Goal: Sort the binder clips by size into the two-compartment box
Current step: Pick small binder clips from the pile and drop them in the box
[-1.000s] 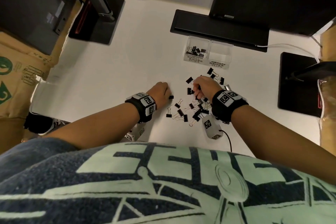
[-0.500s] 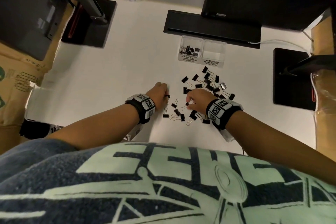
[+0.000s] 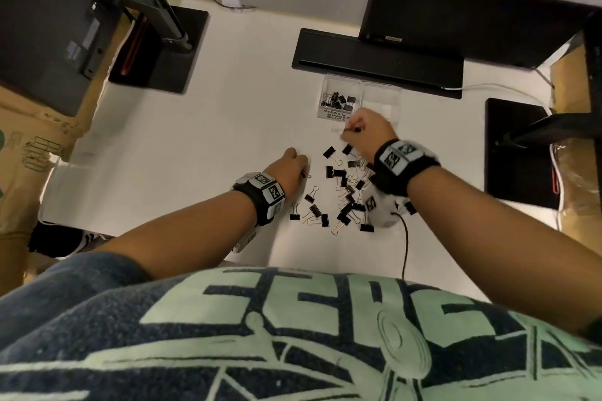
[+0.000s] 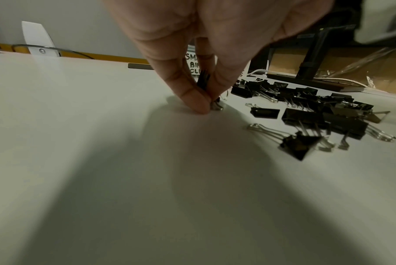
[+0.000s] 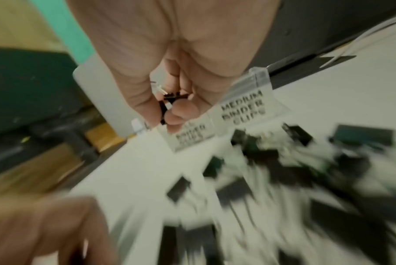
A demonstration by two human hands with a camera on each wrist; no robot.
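Right hand (image 3: 368, 128): fingers pinch a small binder clip (image 5: 169, 100); since a half-second ago it has risen from the loose clips (image 3: 345, 192) at frame centre to the two-compartment box (image 3: 381, 98) above them. Left hand (image 3: 288, 168): unmoved, fingertips (image 4: 199, 105) pinch a clip (image 4: 204, 80) on the white table (image 3: 228, 127). Black monitor stands surround it. Box labels: "SMALL BINDER CLIPS" on the compartment holding clips, "MEDIUM BINDER CLIPS".

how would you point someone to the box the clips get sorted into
Start at the black monitor base at the white desk's far edge. Directly in front of it sits the clear plastic two-compartment box, beyond the loose black clips. It is the only see-through container, with printed labels.
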